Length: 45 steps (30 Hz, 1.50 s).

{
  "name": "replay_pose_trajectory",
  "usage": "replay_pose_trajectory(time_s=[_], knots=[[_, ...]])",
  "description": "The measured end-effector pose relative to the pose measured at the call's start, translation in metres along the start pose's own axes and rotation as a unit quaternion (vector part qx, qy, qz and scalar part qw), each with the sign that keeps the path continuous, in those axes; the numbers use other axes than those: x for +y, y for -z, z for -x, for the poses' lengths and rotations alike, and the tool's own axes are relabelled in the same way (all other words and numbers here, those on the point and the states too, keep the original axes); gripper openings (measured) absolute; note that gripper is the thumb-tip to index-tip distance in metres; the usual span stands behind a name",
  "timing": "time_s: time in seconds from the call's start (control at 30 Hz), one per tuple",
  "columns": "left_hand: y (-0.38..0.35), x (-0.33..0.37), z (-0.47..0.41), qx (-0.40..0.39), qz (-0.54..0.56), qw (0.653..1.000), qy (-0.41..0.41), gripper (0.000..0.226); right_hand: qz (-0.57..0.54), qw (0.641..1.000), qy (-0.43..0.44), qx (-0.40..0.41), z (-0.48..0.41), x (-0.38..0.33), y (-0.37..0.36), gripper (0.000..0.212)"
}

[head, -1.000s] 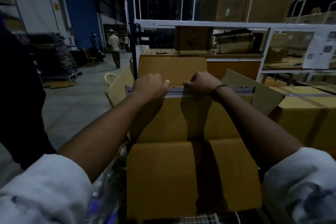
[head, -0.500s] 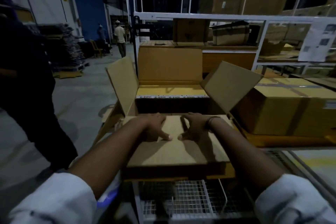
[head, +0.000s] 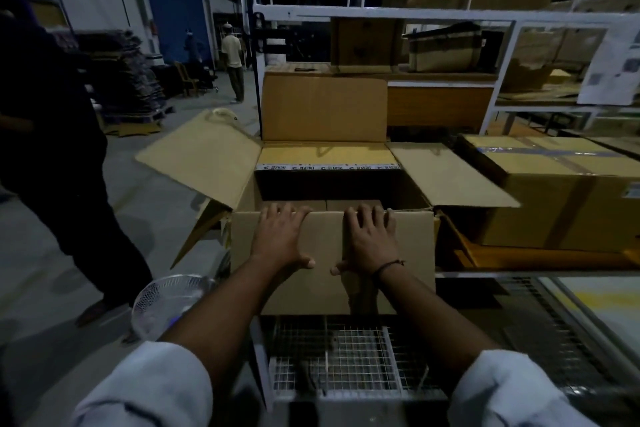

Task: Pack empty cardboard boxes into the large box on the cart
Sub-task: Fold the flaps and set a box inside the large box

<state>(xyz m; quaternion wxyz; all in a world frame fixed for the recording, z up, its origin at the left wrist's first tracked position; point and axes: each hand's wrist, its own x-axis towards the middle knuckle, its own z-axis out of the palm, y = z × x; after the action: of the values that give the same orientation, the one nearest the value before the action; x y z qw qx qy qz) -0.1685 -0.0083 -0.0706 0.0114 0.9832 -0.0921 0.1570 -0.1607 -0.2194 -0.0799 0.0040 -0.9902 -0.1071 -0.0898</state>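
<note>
Cardboard large box (head: 207, 156) open, taped box (head: 325, 153) inside, hands (head: 280, 239) (head: 370, 243) on flap (head: 412, 253)

Hard on the left, a person in dark clothes (head: 59, 149). Farther back, by the blue wall (head: 173, 0), another person in a pale shirt (head: 232, 62), back turned. On the right, a taped box (head: 561, 191), sealed, below a white rack (head: 381, 14) loaded with cartons, a printed sheet (head: 613, 69) at its right end.

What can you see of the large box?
The large box is brown cardboard, open-topped, on the cart. Its far flap stands upright, the side flaps splay outward, and the near flap hangs toward the person, with the left hand and right hand flat on it. Printed tape crosses its far inner wall.
</note>
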Motion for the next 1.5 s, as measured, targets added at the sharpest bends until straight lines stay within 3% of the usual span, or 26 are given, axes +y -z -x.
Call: replay_pose_trajectory(time_s=[0.2, 0.5, 0.7, 0.9, 1.0, 1.1, 1.33, 1.5], knots=[[-0.007, -0.01, -0.002, 0.017, -0.009, 1.0, -0.006, 0.111, 0.008, 0.999, 0.05, -0.009, -0.014, 0.016, 0.008, 0.126], [0.015, -0.018, -0.026, -0.036, -0.052, 0.998, -0.012, 0.08, 0.024, 0.997, 0.059, 0.036, -0.011, 0.023, -0.002, 0.122], [0.003, -0.029, -0.027, -0.008, -0.007, 0.999, -0.036, 0.076, -0.079, 0.996, 0.035, -0.006, -0.017, 0.047, 0.028, 0.072], [-0.001, -0.036, -0.029, -0.019, 0.029, 0.998, -0.053, 0.064, -0.056, 0.998, 0.009, 0.016, -0.018, 0.054, 0.025, 0.068], [0.013, -0.055, -0.039, -0.086, 0.106, 0.989, -0.064, 0.055, -0.053, 0.998, 0.012, 0.035, -0.014, 0.056, 0.024, 0.069], [0.02, -0.069, -0.044, -0.136, 0.11, 0.983, -0.056, 0.06, -0.059, 0.998, 0.012, 0.024, -0.013, 0.056, 0.028, 0.07], [0.018, -0.064, -0.033, -0.059, 0.069, 0.993, -0.074, 0.056, -0.076, 0.996, 0.033, -0.02, -0.019, 0.068, 0.028, 0.074], [0.013, -0.065, -0.032, -0.031, 0.057, 0.995, -0.076, 0.051, -0.044, 0.998, 0.039, 0.023, -0.017, 0.062, 0.02, 0.071]])
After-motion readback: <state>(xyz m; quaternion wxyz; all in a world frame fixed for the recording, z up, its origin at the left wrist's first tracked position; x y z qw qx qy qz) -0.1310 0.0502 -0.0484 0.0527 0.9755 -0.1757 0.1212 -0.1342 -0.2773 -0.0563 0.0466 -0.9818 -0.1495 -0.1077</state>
